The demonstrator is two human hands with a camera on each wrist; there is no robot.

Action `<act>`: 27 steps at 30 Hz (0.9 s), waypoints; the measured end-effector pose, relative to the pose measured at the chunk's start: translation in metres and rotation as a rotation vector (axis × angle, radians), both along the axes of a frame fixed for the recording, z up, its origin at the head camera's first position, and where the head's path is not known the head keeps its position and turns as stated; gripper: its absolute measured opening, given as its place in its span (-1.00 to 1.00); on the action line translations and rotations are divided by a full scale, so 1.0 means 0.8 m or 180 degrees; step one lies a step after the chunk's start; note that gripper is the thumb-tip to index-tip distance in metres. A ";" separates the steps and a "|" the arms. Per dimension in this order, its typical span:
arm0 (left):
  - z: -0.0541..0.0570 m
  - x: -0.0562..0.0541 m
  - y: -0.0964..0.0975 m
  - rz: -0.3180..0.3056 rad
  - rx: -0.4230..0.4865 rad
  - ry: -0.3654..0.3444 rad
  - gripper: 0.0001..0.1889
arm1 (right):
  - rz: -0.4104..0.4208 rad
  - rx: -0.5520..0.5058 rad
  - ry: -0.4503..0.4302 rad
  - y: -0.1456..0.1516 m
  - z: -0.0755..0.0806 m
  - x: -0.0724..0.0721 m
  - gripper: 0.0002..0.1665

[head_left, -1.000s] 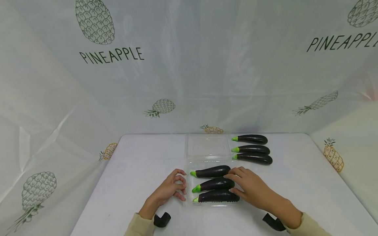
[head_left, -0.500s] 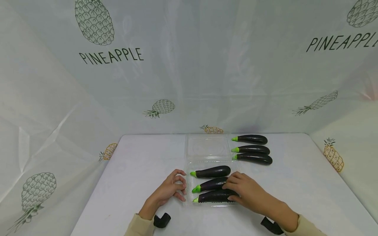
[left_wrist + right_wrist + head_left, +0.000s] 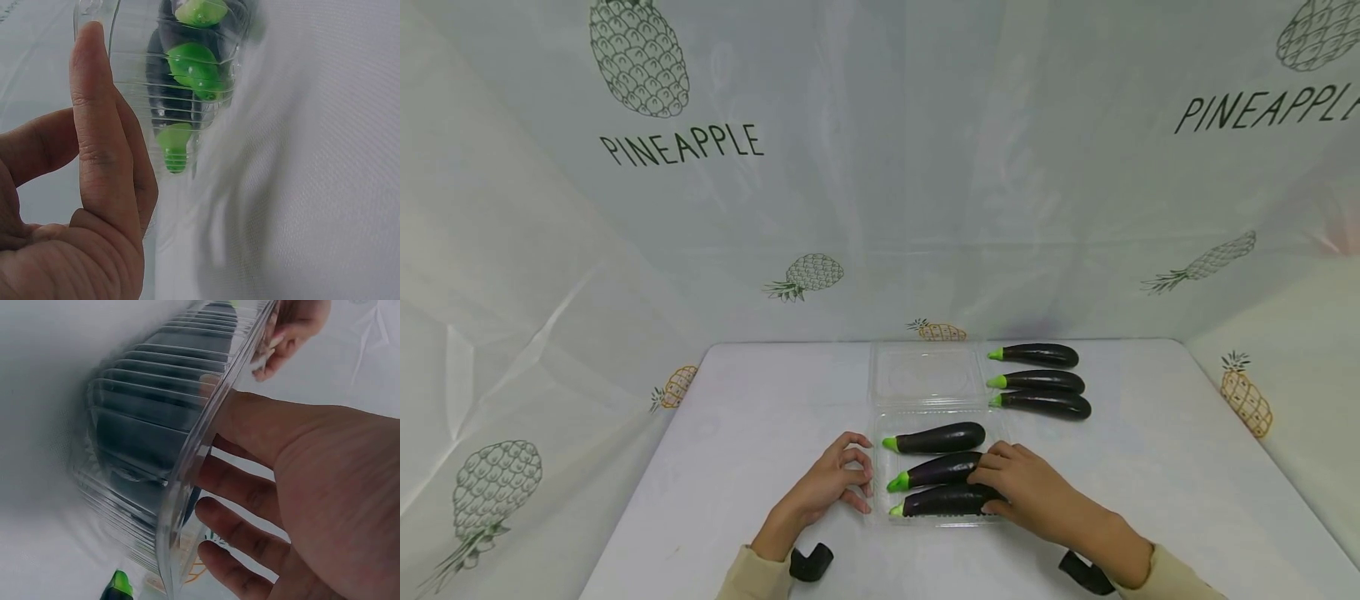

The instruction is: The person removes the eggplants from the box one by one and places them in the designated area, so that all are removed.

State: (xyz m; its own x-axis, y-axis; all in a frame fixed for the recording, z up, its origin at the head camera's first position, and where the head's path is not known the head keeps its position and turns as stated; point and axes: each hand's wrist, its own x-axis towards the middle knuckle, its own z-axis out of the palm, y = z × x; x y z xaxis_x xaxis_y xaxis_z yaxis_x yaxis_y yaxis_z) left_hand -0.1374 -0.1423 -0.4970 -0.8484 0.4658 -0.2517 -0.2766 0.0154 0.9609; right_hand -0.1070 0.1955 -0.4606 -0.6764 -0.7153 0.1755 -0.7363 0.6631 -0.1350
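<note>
Three dark eggplants with green stem ends lie in the base of a clear plastic clamshell box [image 3: 940, 522]. Curved fingers of my left hand [image 3: 826, 482] stand against the box's left side; in the left wrist view one finger [image 3: 94, 112] runs straight up at the wall. Over the box's right end, my right hand [image 3: 1033, 492] pinches the front eggplant [image 3: 943, 500] between thumb and fingers, hiding its thick end. Fingertips also overlap the end of the middle eggplant [image 3: 936, 472]. Behind it lies the back eggplant [image 3: 943, 437]. The right wrist view shows the thumb reaching over the rim [image 3: 187, 456].
The box's lid [image 3: 928, 375] lies folded back on the white table [image 3: 775, 392]. Right of it are three more eggplants [image 3: 1045, 381] in a row. Black pieces [image 3: 811, 562] sit by both wrists. A pineapple-print sheet [image 3: 925, 167] hangs behind the table.
My right hand has moved a little toward the front, from beside the back and middle eggplants down onto the front one. The left hand and the box stay put.
</note>
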 end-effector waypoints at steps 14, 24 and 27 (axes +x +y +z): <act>0.000 0.001 -0.002 -0.0015 0.0007 0.0030 -0.50 | -0.0125 0.0252 0.0003 -0.007 0.001 -0.001 -0.56; 0.000 0.000 -0.001 -0.0036 0.0019 0.0036 -0.51 | -0.0152 0.0246 -0.0095 -0.008 -0.002 -0.006 -0.59; -0.001 0.000 -0.001 -0.0023 0.0011 0.0029 -0.50 | -0.0134 0.0234 -0.0073 -0.008 -0.003 -0.005 -0.60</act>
